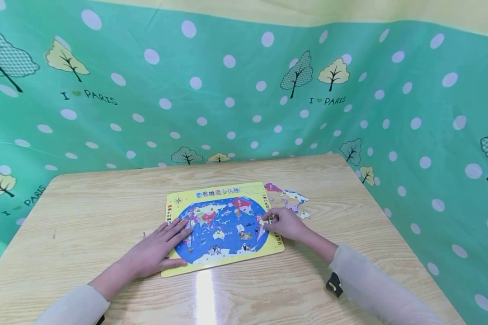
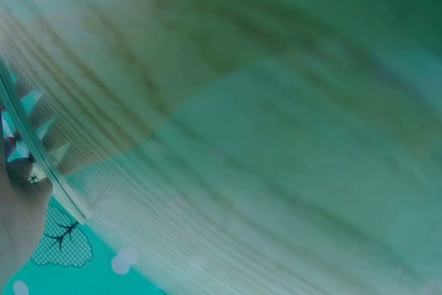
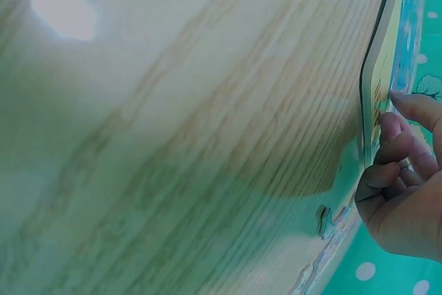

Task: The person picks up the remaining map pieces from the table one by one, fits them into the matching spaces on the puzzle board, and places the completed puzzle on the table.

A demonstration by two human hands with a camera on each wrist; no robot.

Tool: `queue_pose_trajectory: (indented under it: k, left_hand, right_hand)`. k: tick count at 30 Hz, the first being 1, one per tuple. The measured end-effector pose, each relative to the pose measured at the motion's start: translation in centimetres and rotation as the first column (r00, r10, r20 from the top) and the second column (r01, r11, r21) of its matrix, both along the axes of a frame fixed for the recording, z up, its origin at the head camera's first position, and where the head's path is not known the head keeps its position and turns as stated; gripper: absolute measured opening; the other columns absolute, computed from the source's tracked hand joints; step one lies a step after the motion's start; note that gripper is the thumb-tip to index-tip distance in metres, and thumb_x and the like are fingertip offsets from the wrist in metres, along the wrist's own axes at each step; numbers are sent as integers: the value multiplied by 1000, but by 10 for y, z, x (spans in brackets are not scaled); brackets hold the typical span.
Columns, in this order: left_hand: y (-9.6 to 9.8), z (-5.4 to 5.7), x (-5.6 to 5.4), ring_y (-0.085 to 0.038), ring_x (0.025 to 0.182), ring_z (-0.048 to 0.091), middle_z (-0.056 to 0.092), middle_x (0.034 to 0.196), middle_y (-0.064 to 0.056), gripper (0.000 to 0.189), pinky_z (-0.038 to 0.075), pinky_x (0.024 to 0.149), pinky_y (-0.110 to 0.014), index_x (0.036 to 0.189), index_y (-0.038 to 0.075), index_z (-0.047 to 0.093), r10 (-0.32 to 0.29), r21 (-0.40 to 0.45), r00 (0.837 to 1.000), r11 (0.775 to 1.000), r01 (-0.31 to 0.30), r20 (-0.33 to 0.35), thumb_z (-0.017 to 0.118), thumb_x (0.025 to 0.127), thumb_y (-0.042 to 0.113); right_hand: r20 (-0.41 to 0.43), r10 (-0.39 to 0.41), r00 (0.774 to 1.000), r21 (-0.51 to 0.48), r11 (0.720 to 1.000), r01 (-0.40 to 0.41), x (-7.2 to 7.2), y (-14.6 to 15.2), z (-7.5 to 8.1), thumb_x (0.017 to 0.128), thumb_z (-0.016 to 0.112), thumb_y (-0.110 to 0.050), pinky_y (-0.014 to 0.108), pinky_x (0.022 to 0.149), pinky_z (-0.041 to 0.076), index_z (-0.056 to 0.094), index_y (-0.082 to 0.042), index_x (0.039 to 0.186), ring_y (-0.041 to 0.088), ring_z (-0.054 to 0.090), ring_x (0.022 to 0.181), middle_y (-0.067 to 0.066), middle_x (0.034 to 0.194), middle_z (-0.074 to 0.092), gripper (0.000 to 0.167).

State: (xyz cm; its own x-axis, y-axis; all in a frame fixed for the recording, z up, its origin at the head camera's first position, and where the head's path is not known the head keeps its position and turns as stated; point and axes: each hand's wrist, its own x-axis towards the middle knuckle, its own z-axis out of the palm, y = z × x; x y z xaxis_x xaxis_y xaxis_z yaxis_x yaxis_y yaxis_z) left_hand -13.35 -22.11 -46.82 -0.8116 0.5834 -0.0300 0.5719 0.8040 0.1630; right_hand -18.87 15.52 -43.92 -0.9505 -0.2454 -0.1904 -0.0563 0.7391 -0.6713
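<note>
A world map jigsaw board [image 1: 223,270] with a yellow border and blue oceans lies slightly turned on the table. My left hand [image 1: 156,248] rests across its left edge, fingers spread and straight; in the left wrist view only part of that hand [image 2: 21,219] shows. Over the board's right edge, my right hand [image 1: 288,223] pinches a small pale puzzle piece [image 1: 261,221] at the Americas, the thumb and forefinger close together. From the right wrist, the other fingers [image 3: 380,184] look curled, and the piece is mostly hidden. Several loose puzzle pieces [image 1: 294,197] lie just beyond this hand.
The wooden table [image 1: 97,203] stretches around the board, with a bright light reflection in front. A green dotted curtain [image 1: 227,122] with printed trees hangs behind and to the right. A tiny object [image 1: 144,234] sits left of the board.
</note>
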Motion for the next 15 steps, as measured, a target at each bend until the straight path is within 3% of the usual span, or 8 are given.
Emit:
queue_pose_trajectory:
  k: [10, 15]
  left_hand:
    - [1, 1, 1, -28, 144, 20, 22, 157, -5, 82, 20, 117, -49, 148, 23, 27, 1, 6, 1000, 1000, -1, -3, 40, 84, 72]
    - [1, 2, 1, -28, 144, 20, 21, 157, -5, 82, 20, 117, -49, 148, 23, 28, 1, 7, 1000, 1000, -1, -3, 40, 84, 72]
  right_hand:
    - [-20, -19, 1000, -48, 999, 18, -6, 12, 13, 81, 72, -16, 18, 42, 31, 70, -10, 99, 10, 41, 52, 1, 67, 53, 19]
    - [-27, -52, 998, -22, 998, 51, -15, 26, 19, 85, 68, -20, 22, 47, 38, 69, -10, 102, 13, 48, 59, 3, 73, 58, 20]
